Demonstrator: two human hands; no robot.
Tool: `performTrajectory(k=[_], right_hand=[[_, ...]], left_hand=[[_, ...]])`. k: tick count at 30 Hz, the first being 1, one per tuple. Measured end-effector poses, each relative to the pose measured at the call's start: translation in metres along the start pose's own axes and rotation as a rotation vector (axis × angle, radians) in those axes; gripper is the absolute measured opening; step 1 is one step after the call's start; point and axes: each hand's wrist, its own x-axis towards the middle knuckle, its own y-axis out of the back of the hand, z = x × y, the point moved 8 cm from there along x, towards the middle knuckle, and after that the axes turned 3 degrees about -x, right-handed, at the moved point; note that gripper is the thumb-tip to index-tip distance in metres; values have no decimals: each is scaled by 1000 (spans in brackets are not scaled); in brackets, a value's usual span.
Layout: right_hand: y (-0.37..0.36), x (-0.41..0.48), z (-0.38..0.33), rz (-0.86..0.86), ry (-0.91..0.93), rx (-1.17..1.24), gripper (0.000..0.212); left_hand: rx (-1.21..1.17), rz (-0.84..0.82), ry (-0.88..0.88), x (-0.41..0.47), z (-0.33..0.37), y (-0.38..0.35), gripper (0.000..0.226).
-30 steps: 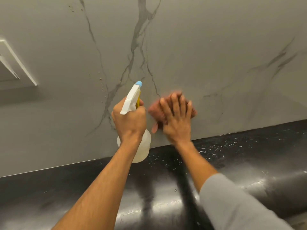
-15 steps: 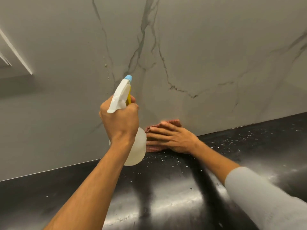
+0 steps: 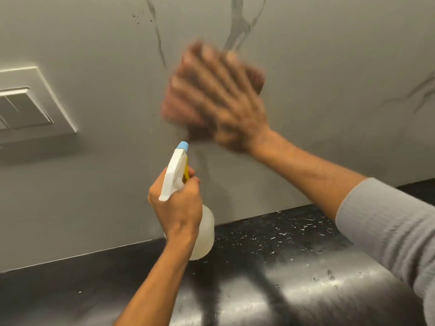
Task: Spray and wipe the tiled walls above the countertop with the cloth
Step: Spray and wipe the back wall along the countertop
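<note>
A grey marble-look wall (image 3: 329, 67) with dark veins rises behind a black countertop (image 3: 270, 290). My right hand (image 3: 226, 102), blurred by motion, presses a reddish-brown cloth (image 3: 255, 77) flat against the wall, fingers spread over it. Below it, my left hand (image 3: 179, 208) grips a translucent spray bottle (image 3: 204, 234) by its neck. The bottle's white head with a blue nozzle (image 3: 183, 145) points up at the wall, and a yellow trigger sits under my fingers.
A white switch plate (image 3: 30, 107) is mounted on the wall at the left. Water droplets speckle the countertop (image 3: 294, 231) near the wall's base. Small dark specks mark the wall at the upper left (image 3: 136, 18).
My right hand has swept the cloth from the wall's base by the countertop up to well above the bottle. The left hand kept hold of the bottle; the view shifted left, showing the switch plate.
</note>
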Motion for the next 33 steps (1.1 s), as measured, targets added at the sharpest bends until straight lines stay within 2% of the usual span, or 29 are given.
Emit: performTrajectory(k=[3, 5, 6, 7, 11, 14, 16, 19, 21, 23, 25, 26, 28, 31, 33], right_hand=[[-10, -86, -59, -336, 412, -10, 55], [-17, -102, -60, -413, 587, -50, 63], [-18, -88, -49, -374, 571, -56, 61], [-17, -64, -33, -297, 473, -53, 56], [1, 47, 44, 43, -148, -19, 45], [10, 74, 48, 155, -422, 15, 44], [5, 53, 22, 158, -437, 92, 44], [-22, -18, -55, 15, -280, 169, 54], [-40, -84, -112, -170, -128, 170, 72], [-55, -156, -164, -441, 74, 128, 92], [-62, -203, -184, -625, 188, 73, 91], [-62, -205, -182, -632, 207, 58, 88], [-61, -171, -166, -495, 166, 84, 82], [-54, -93, -132, -242, -105, 214, 52], [-55, -72, -129, -153, -199, 239, 48]], left_hand=[[31, 13, -35, -5, 6, 6, 14], [57, 19, -35, -1, 11, 6, 15], [61, 30, -23, 2, 14, 6, 17], [60, 39, -12, 7, 16, 6, 19], [67, 40, -20, 21, 30, 2, 19], [77, 45, -36, 23, 42, 4, 26], [78, 47, -42, 25, 43, 10, 27], [90, 59, -69, 31, 35, 18, 26], [97, 61, -78, 33, 31, 20, 21], [111, 53, -106, 34, 30, 21, 21], [127, 36, -124, 36, 28, 22, 28], [137, 29, -127, 38, 28, 22, 31], [154, 26, -126, 42, 28, 22, 30], [184, 25, -161, 47, 33, 20, 14], [217, 17, -176, 52, 34, 19, 11]])
